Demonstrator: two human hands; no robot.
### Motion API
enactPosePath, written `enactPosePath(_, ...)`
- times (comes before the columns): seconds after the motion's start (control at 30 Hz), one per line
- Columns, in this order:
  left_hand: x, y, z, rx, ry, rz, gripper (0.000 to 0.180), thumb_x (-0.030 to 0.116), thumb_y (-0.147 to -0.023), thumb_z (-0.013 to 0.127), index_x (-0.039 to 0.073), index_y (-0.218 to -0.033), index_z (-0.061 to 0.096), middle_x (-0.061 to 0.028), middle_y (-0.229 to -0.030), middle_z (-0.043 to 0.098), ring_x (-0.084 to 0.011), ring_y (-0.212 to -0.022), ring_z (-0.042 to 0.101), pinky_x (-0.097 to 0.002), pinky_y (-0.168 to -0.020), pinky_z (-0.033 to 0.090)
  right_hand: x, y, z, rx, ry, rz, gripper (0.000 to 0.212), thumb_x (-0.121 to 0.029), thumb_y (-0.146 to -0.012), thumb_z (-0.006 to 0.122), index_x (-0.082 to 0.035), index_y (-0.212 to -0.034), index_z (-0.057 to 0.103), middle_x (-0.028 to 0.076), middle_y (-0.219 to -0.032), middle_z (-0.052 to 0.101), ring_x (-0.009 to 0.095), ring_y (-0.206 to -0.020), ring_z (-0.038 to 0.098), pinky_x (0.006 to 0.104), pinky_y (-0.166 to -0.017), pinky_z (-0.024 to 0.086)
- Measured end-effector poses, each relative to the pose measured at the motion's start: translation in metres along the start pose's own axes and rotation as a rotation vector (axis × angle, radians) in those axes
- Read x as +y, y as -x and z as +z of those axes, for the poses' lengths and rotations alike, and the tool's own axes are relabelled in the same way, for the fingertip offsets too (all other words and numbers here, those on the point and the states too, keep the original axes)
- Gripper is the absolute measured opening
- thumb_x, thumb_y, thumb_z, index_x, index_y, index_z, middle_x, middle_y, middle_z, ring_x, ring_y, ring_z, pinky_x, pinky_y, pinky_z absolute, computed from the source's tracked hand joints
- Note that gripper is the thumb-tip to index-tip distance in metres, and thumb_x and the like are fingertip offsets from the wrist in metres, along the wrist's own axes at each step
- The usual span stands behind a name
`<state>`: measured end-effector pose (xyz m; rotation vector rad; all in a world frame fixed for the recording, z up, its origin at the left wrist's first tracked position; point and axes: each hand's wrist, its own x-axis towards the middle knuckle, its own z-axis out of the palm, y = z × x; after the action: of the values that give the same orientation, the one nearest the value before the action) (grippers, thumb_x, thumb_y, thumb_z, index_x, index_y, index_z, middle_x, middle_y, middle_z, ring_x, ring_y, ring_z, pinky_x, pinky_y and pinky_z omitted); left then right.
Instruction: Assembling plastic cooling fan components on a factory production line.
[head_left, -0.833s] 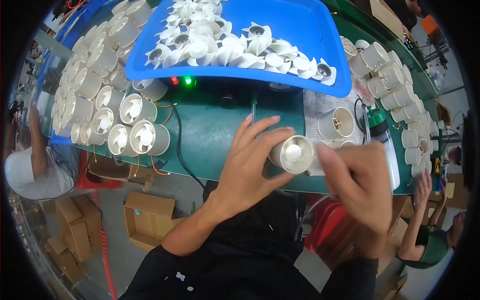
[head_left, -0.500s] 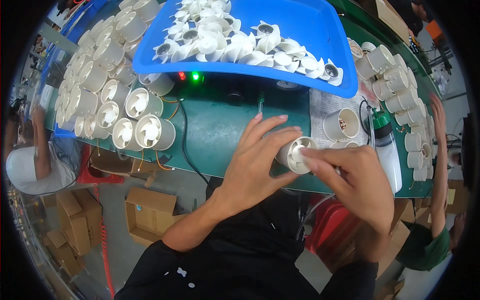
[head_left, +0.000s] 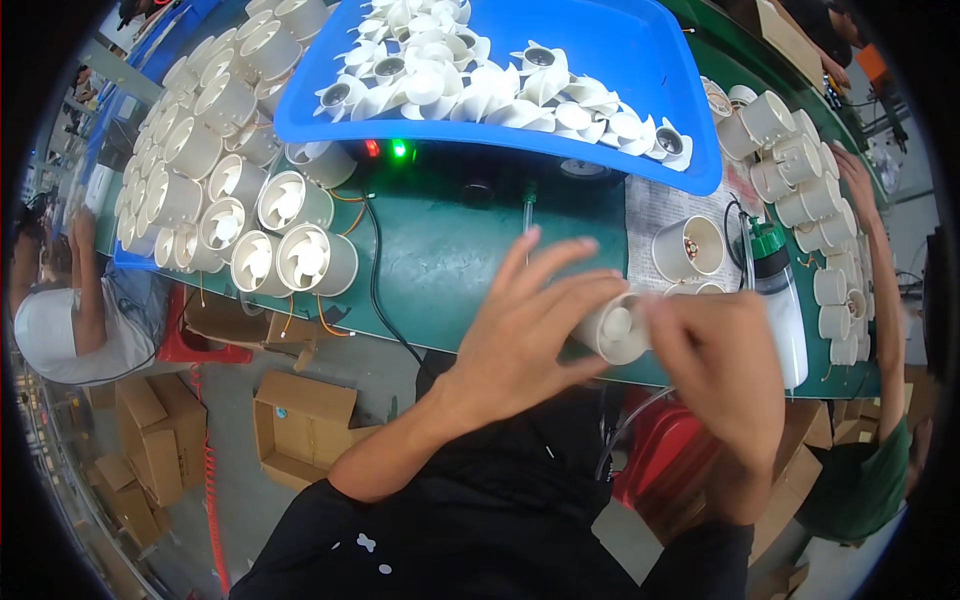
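My left hand [head_left: 520, 325] is wrapped round a short white plastic cylinder [head_left: 598, 345], held just over the bench's near edge. Its mouth is tipped up toward me, and a white fan impeller [head_left: 619, 322] shows inside. Close against the cylinder's right rim is my right hand [head_left: 730, 370], its fingers bent and smeared by motion. Whether those fingertips hold anything is hidden by the blur. Just beyond, another white cylinder [head_left: 688, 250] with a copper-coloured winding inside stands on printed paper [head_left: 645, 215]. A further cylinder is partly covered by my right hand.
A blue tray [head_left: 460, 132] of white impellers spans the far side. Many cylinders crowd the left, several with impellers [head_left: 303, 256] and trailing wires; more stand at right. A green-capped bottle [head_left: 778, 310] is beside my right hand. Co-workers sit at both sides; cardboard boxes [head_left: 300, 425] lie below.
My right fingers have come off the impeller's middle toward the rim. My left hand and the cylinder have moved slightly right and nearer. The co-worker's hand at right has shifted farther away.
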<state>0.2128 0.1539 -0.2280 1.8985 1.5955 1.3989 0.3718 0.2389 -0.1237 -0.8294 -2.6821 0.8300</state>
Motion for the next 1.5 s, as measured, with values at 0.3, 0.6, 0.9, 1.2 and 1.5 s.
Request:
enactPosePath(0.3, -0.001, -0.001, -0.001, 0.017, 0.04, -0.018, 0.064, 0.011, -0.064, 0.087, 0.009, -0.124, 0.061, -0.0044, -0.128, 0.065, -0.0284, -0.128, 0.053, -0.0531, -0.114, 0.03, -0.008, 0.008, 0.003, 0.138, -0.056, 0.06, 0.018, -0.01, -0.09, 0.067, 0.002, -0.076, 0.066, 0.012, -0.058, 0.055, 0.024, -0.049, 0.051, 0.0353, -0.049, 0.036)
enactPosePath(0.6, 0.002, -0.007, 0.003, 0.005, 0.031, -0.005, 0.064, 0.011, -0.064, 0.087, 0.009, -0.123, 0.061, -0.0047, -0.129, 0.065, -0.0288, -0.128, 0.053, -0.0522, -0.113, 0.032, -0.018, 0.011, -0.018, 0.247, -0.094, 0.079, 0.032, -0.007, -0.089, 0.066, 0.0, -0.062, 0.052, 0.013, -0.052, 0.044, 0.028, -0.043, 0.044, 0.036, -0.045, 0.031)
enactPosePath(0.9, -0.009, 0.001, 0.012, 0.32, 0.142, 0.104, 0.046, 0.02, -0.07, 0.083, 0.011, -0.111, 0.065, -0.0135, -0.122, 0.059, -0.0338, -0.121, 0.053, -0.0485, -0.106, 0.038, 0.003, 0.052, 0.021, 0.408, -0.168, 0.281, 0.043, -0.026, -0.105, 0.047, -0.006, -0.067, 0.045, -0.004, -0.059, 0.04, 0.007, -0.055, 0.033, 0.0271, -0.049, 0.023)
enactPosePath(1.2, 0.017, 0.043, -0.011, 0.475, 0.357, 0.101, 0.061, 0.017, -0.069, 0.082, 0.008, -0.123, 0.056, -0.0153, -0.12, 0.054, -0.0352, -0.119, 0.049, -0.0457, -0.102, 0.037, 0.038, 0.03, 0.084, 0.411, -0.017, 0.19, 0.04, -0.024, -0.101, 0.056, 0.006, -0.075, 0.056, 0.011, -0.065, 0.056, 0.025, -0.062, 0.052, 0.0382, -0.06, 0.046)
enactPosePath(1.5, 0.018, 0.102, -0.175, 0.573, -0.289, -0.165, 0.09, 0.026, -0.064, 0.092, 0.003, -0.138, 0.047, -0.0135, -0.132, 0.058, -0.0255, -0.123, 0.055, -0.0393, -0.104, 0.041, 0.024, 0.022, 0.086, 0.364, -0.016, 0.317, 0.031, -0.024, -0.092, 0.073, 0.002, -0.084, 0.058, 0.013, -0.074, 0.058, 0.021, -0.068, 0.051, 0.0345, -0.065, 0.047)
